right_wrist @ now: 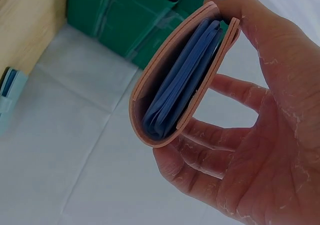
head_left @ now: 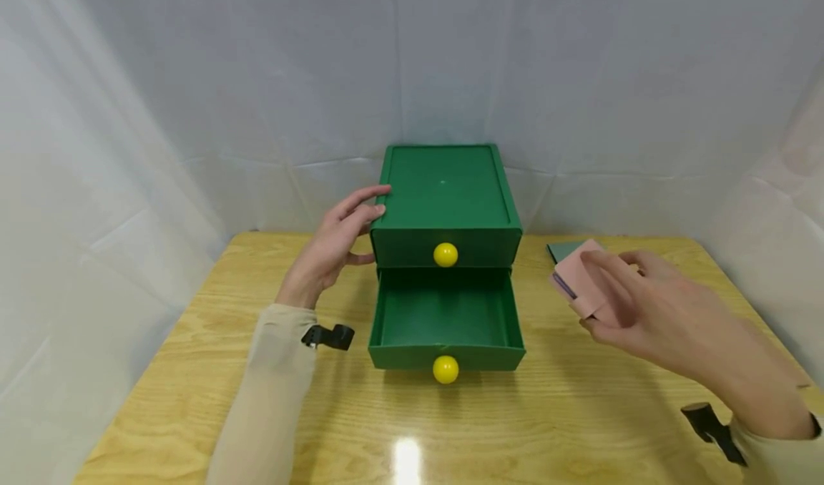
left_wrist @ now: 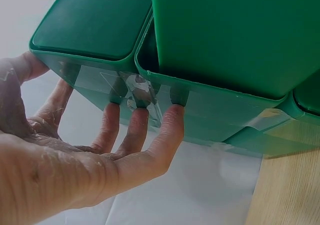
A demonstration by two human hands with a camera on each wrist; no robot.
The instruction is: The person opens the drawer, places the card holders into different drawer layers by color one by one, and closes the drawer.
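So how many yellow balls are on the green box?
2. One yellow knob is on the shut top drawer; the other yellow knob is on the front of the pulled-out bottom drawer. None seem hidden.

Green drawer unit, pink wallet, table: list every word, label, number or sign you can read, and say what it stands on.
None can be read in any view.
Green drawer unit: plain lid, plain yellow knobs, no lettering.
Pink wallet in the right hand: plain cover, blue inside, no print.
Teal item behind the wallet: mostly hidden, no text visible.
Left hand rests on the unit's side, where clear tape shows no writing.
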